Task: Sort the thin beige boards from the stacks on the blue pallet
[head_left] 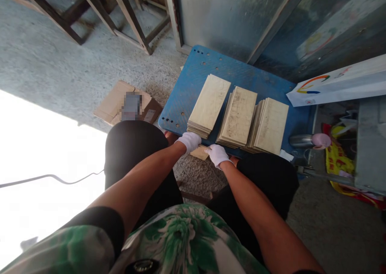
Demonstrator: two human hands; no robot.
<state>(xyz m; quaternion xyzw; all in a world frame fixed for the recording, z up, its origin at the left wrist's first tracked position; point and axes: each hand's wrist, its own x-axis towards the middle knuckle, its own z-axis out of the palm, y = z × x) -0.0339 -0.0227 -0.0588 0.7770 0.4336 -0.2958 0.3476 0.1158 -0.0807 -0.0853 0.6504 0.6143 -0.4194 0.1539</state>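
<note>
Both of my hands wear white gloves and are at the near edge of a blue plastic table [181,93]. Between them, below that edge, a thin wooden board [199,153] shows in part. My right hand [217,155] pinches its right edge. My left hand [189,142] is closed at its upper left side, close under the left stack, its fingertips partly hidden. Three stacks of thin pale boards lie on the table: the left stack [209,101], the middle stack [240,115] with dark stains on its top board, and the right stack [269,125], which leans unevenly.
A cardboard box [111,101] with a blurred-out item on it sits on the floor to the left. A white paper bag [340,83], a steel flask with a pink lid [304,141] and a yellow-red bag [339,159] are at the right. Wooden legs [129,16] stand behind.
</note>
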